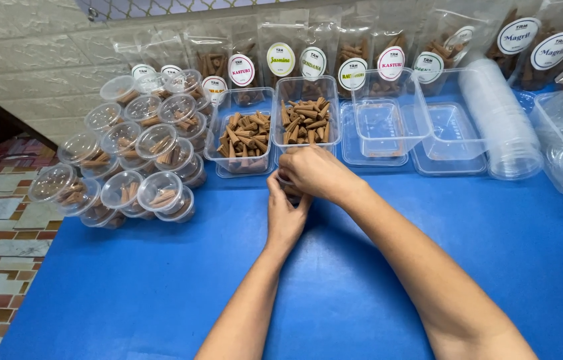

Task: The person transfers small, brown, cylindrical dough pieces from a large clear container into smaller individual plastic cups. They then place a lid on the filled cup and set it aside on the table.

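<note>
Both hands, left hand (286, 215) and right hand (313, 172), closed around small clear cone-filled cup (289, 190).

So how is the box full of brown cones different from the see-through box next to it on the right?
The box of cones is filled with brown cones; the clear box holds none. The box of cones sits level; the clear box is tilted, resting in another tray. Both are clear plastic rectangles on the blue table.

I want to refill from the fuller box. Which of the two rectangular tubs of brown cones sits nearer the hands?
The right tub of cones, directly behind the right hand; the left tub of cones sits off to the side.
</note>
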